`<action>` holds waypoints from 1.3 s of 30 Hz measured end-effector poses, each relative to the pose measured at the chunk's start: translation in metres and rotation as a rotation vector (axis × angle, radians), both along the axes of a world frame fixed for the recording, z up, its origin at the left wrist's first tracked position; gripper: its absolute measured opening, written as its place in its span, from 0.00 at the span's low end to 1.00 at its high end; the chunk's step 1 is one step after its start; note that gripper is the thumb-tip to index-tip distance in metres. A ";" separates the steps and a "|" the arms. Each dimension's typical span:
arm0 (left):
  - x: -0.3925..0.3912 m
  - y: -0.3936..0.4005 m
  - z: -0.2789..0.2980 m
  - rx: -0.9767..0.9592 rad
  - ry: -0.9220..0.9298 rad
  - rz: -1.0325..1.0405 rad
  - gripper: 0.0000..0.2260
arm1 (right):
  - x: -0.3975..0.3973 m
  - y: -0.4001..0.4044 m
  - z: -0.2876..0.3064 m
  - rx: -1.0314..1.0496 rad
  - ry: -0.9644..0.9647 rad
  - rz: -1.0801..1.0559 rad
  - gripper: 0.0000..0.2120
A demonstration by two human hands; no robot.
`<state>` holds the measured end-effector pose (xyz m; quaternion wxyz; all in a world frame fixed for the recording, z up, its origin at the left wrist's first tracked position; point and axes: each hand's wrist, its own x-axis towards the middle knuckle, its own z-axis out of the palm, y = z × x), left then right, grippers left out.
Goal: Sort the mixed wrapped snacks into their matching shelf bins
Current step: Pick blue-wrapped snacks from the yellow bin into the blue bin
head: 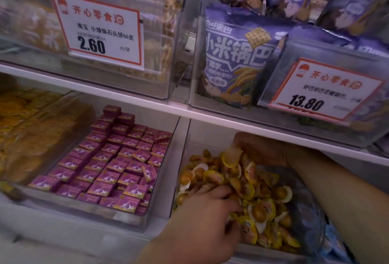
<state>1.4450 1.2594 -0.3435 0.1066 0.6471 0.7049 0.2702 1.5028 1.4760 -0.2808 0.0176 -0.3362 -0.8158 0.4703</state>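
Observation:
A clear bin [185, 137] on the lower shelf holds a heap of yellow and orange wrapped snacks [259, 204]. My left hand [202, 211] lies in the front of that heap, fingers buried among the packets. My right hand [263, 147] reaches in at the back of the same bin under the shelf edge and pinches one yellow packet [231, 156] lifted above the pile. Left of it, another clear bin [166, 169] is packed with small purple wrapped squares [109, 164].
A far-left bin holds yellow packets [27, 129]. The white shelf edge [168, 107] runs just above the lower bins. On the upper shelf stand clear bins with biscuits, purple snack bags [235, 57] and price tags [101, 29]. Blue packaging [334, 240] shows at the lower right.

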 end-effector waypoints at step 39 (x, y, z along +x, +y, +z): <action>-0.048 0.125 0.036 -0.395 0.414 0.300 0.26 | 0.156 -0.069 -0.047 0.347 0.879 -0.385 0.15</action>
